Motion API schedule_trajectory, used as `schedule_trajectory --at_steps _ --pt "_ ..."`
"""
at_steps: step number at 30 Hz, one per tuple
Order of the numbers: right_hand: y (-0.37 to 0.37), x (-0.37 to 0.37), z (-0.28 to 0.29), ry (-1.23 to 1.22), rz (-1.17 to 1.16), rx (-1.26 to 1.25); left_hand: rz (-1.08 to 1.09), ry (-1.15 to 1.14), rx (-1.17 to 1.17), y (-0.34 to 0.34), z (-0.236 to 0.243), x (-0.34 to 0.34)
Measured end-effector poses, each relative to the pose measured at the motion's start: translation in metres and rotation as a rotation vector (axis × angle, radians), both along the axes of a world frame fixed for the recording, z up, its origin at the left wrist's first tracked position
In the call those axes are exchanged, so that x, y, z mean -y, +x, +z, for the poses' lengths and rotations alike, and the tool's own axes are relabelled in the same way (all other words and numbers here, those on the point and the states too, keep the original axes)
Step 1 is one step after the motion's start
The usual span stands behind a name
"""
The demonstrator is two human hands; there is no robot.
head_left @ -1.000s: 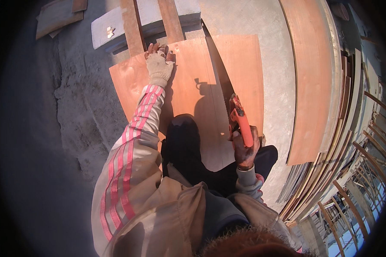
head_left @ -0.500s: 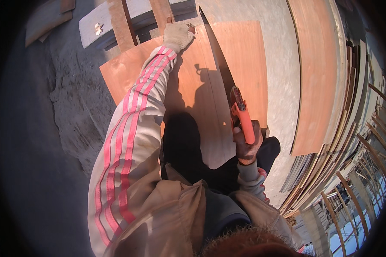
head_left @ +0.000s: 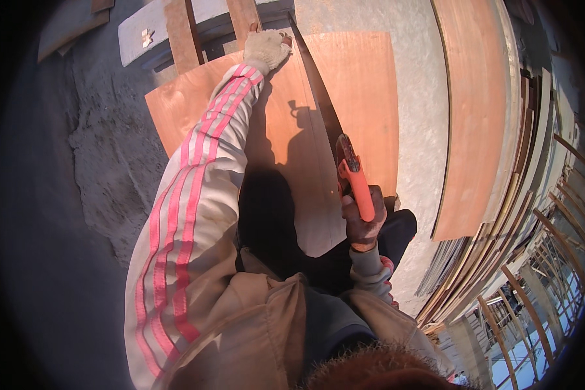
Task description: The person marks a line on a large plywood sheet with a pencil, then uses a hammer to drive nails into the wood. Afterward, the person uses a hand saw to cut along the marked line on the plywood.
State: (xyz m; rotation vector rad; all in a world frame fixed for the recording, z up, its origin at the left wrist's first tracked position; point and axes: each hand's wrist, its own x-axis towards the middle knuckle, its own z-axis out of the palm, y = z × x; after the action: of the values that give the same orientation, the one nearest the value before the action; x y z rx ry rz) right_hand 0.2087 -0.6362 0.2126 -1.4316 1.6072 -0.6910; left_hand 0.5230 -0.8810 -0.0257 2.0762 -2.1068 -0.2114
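A reddish-brown plywood sheet (head_left: 364, 84) lies in front of me, its near part between my dark-trousered legs. My left hand (head_left: 266, 51), in a pale glove with bare fingertips, is closed at the sheet's far edge; some fingers are hidden. In my right hand (head_left: 364, 220) is the orange handle of a handsaw (head_left: 325, 107). Its long dark blade slants away to the far left, the tip reaching past the far edge close to my left hand. A thin straight line runs lengthwise on the sheet, just left of the blade. I cannot tell whether the teeth touch the wood.
Two wooden planks (head_left: 182, 39) (head_left: 242, 19) rest across a pale block (head_left: 136, 39) beyond the sheet. Another long plywood panel (head_left: 471, 130) lies to the right, beside stacked boards (head_left: 523, 156). Rough grey ground (head_left: 110, 156) is at left; upright wooden slats (head_left: 530, 312) stand at lower right.
The handsaw and my right hand have shifted slightly left and toward the far edge. My left hand keeps its place at that edge. The whole view has moved a little.
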Motion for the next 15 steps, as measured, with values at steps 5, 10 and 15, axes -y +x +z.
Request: schedule_trajectory --at_steps 5,10,15 --pt "0.000 -0.003 0.000 0.007 0.002 0.038 -0.010 0.081 -0.040 -0.002 0.008 0.001" --pt "0.000 -0.006 0.004 0.036 0.026 -0.071 0.002 0.078 -0.011 -0.001 0.006 0.002" --pt "0.001 -0.010 0.007 0.009 0.038 -0.106 -0.012 0.067 -0.029 -0.003 0.014 -0.002"
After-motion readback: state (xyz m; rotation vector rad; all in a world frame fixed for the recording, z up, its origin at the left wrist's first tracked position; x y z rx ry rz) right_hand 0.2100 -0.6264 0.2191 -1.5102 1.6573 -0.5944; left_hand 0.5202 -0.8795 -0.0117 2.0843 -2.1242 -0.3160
